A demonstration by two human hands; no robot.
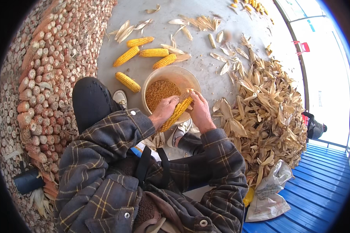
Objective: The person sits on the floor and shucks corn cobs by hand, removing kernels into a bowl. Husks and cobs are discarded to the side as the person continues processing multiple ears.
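Observation:
Both hands hold one yellow ear of dried corn (177,113) slantwise over the near right part of a whitish bucket (189,73). My left hand (165,110) grips it from the left side, around its middle. At its upper end, the fingers of my right hand (200,109) press on the cob, where a strip looks bare of kernels. Loose corn kernels (162,92) cover the bucket's bottom. Several whole husked ears lie on the floor beyond and left of the bucket, among them one ear (127,82) close to its rim.
Stacked bare corncobs (43,102) form a wall on the left. A large heap of dry husks (265,116) rises on the right, with a woven plastic sack (269,195) at its near end. Scattered husks lie on the grey floor (198,52). A person (315,128) is at the far right.

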